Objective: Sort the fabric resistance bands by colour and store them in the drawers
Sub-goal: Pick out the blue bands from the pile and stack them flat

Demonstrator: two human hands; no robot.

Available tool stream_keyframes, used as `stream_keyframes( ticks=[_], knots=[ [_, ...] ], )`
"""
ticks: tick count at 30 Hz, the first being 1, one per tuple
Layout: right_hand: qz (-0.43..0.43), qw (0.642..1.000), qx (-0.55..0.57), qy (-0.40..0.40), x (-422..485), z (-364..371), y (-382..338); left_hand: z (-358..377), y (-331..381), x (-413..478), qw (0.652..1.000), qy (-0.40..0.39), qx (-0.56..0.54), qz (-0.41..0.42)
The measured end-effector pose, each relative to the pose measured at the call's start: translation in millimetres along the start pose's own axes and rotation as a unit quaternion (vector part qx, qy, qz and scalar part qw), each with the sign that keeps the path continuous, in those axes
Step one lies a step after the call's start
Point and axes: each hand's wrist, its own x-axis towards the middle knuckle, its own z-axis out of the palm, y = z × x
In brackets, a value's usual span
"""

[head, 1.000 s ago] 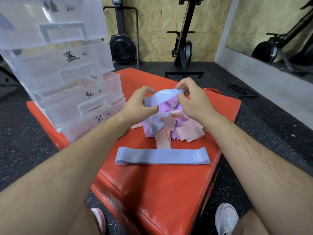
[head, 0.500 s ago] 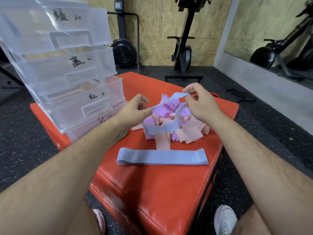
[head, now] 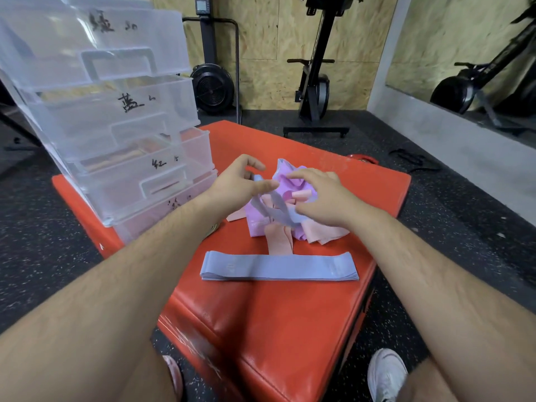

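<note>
A blue fabric band (head: 275, 209) hangs twisted between my two hands above a heap of purple and pink bands (head: 293, 224). My left hand (head: 240, 181) pinches one end of it between thumb and fingers. My right hand (head: 324, 198) grips the other end, fingers curled over the heap. A flat stack of blue bands (head: 278, 266) lies nearer to me on the red padded box (head: 261, 329). The clear plastic drawer unit (head: 116, 126) stands at the left, its drawers pulled out stepwise, each with a handwritten label.
The red box's edges drop to black rubber floor on all sides. My shoes (head: 387, 372) show below. A rowing machine (head: 316, 82) and a fan wheel (head: 213, 88) stand by the wooden back wall. A mirror (head: 464, 53) runs along the right.
Both hands have come down and closer together over the heap, and the blue band has gone from stretched between them to slack and twisted.
</note>
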Motion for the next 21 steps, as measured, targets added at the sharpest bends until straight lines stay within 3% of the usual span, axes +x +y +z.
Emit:
stream_keyframes(
  ticks=[3, 7, 13, 18, 21],
  knots=[
    [-0.070, 0.993, 0.087, 0.029, 0, 11, -25, 6, 3, 1, 0.999, -0.001, -0.042, 0.006],
    [-0.081, 0.984, 0.121, 0.102, 3, 19, -29, 6, 5, -2, 0.997, -0.028, -0.073, 0.014],
    [-0.069, 0.971, 0.167, 0.157, 8, 14, -25, 7, -2, -8, 0.996, -0.075, -0.031, 0.029],
    [-0.027, 0.964, 0.189, 0.184, 8, 11, -20, 5, -5, -9, 0.996, -0.072, -0.009, 0.056],
    [0.009, 0.959, 0.207, 0.195, 10, 10, -17, 9, 0, -12, 0.991, -0.067, 0.061, 0.100]
  ],
)
